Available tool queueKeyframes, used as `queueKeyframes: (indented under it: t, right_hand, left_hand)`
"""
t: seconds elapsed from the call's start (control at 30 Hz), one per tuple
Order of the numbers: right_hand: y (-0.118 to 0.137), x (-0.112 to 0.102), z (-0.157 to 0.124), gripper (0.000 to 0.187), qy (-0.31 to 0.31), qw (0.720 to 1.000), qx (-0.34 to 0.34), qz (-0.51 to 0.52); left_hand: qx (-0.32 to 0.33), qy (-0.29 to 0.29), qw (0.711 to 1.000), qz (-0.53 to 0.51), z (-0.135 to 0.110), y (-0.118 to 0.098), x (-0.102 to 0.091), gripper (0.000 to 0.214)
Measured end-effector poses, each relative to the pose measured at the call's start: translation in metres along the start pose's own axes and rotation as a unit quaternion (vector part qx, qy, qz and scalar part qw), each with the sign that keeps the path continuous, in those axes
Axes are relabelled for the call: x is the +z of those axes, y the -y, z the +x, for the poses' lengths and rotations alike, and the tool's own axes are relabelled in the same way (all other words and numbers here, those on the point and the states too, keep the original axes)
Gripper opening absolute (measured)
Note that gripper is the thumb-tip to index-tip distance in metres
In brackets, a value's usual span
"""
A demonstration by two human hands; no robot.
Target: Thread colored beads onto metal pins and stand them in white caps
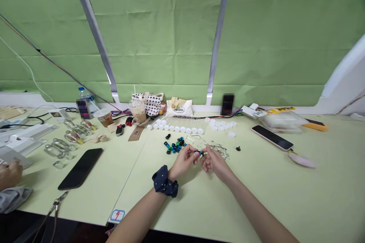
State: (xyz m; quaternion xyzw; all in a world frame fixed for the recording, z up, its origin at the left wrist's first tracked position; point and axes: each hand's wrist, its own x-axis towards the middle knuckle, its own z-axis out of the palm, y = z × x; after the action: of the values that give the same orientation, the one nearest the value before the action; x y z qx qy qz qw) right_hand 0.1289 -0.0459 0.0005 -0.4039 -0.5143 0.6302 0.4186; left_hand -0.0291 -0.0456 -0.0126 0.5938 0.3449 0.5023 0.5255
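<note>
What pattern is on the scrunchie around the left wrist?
The scrunchie is navy with white dots, clearest in the head view.

blue-and-black piece (pixel 201 153), navy scrunchie (pixel 163 180) with white dots, white caps (pixel 182 129), pale yellow-green table (pixel 285 190)

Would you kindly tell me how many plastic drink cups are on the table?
2: a cup with a straw by the patterned bag, and a second cup farther left.

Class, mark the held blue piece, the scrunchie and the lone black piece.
Held blue piece (pixel 199 153), head view: blue section.
Scrunchie (pixel 163 181), head view: dotted fabric.
Lone black piece (pixel 238 148), head view: centre.
</note>
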Motion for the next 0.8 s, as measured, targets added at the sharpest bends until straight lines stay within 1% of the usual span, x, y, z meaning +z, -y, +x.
queueKeyframes:
  t: [0.03,0.1,0.13,0.17,0.2,0.3,0.33,0.4,0.47,0.5,0.53,0.6,0.63,0.67,0.7,0.8]
  right_hand:
    - [-0.0008,0.0003,0.0003,0.042,0.004,1.0,-0.007,-0.009]
    - [-0.0021,0.0008,0.001,0.04,-0.005,0.998,-0.065,-0.014]
    - [-0.0025,0.0009,0.0014,0.044,-0.015,0.996,-0.09,-0.005]
    - [-0.003,0.001,0.0017,0.05,-0.023,0.995,-0.097,0.009]
    - [-0.0036,0.001,0.0021,0.052,-0.025,0.996,-0.083,0.021]
    - [-0.0061,0.0006,0.0031,0.042,-0.003,1.0,-0.002,0.021]
    - [-0.0066,0.0004,0.0031,0.042,0.001,1.0,0.0,0.012]
    - [-0.0062,0.0002,0.0027,0.041,-0.006,0.999,-0.047,0.002]
    - [-0.0044,0.0011,0.002,0.051,-0.023,0.995,-0.098,0.015]
    - [-0.0035,0.002,0.0017,0.056,-0.027,0.994,-0.101,0.027]
    - [-0.003,0.003,0.0017,0.055,-0.024,0.995,-0.085,0.039]
    - [-0.0032,0.0048,0.0019,0.045,-0.008,0.999,-0.024,0.046]
    - [-0.0036,0.0053,0.0021,0.044,-0.002,0.999,0.0,0.037]
    - [-0.004,0.0054,0.0022,0.044,0.001,1.0,0.011,0.023]
    - [-0.0042,0.0052,0.0023,0.044,0.0,1.0,0.004,0.006]
    - [-0.0033,0.0037,0.0018,0.041,-0.018,0.997,-0.075,-0.007]
  left_hand:
    - [0.0,-0.001,1.0,0.004,-0.0001,0.0001,0.0,0.033]
    - [0.0,-0.007,1.0,0.008,0.0,0.0005,-0.0001,0.033]
    - [0.0,-0.011,1.0,0.008,0.0002,0.0007,-0.0002,0.033]
    - [0.001,-0.013,1.0,0.005,0.0003,0.001,-0.0002,0.033]
    - [0.001,-0.012,1.0,0.002,0.0004,0.0014,-0.0001,0.033]
    - [0.001,0.0,1.0,-0.001,0.0002,0.0024,0.0,0.032]
    - [0.001,0.002,1.0,0.001,0.0002,0.0027,-0.0002,0.031]
    - [-0.001,-0.003,1.0,0.005,0.0004,0.0031,-0.0009,0.032]
    - [-0.002,-0.011,1.0,0.005,0.0007,0.0027,-0.0015,0.033]
    - [-0.001,-0.013,1.0,0.003,0.0007,0.0024,-0.0015,0.033]
    - [-0.001,-0.012,1.0,0.001,0.0006,0.0019,-0.0012,0.032]
    - [0.001,-0.007,1.0,0.0,0.0002,0.0011,-0.0001,0.032]
    - [0.0,-0.005,1.0,0.003,-0.0001,0.0008,0.0005,0.032]
    - [-0.001,-0.004,1.0,0.007,-0.0003,0.0006,0.001,0.032]
    - [-0.002,-0.005,1.0,0.011,-0.0005,0.0005,0.0013,0.033]
    - [-0.005,-0.008,1.0,0.018,-0.0003,0.0,0.001,0.034]
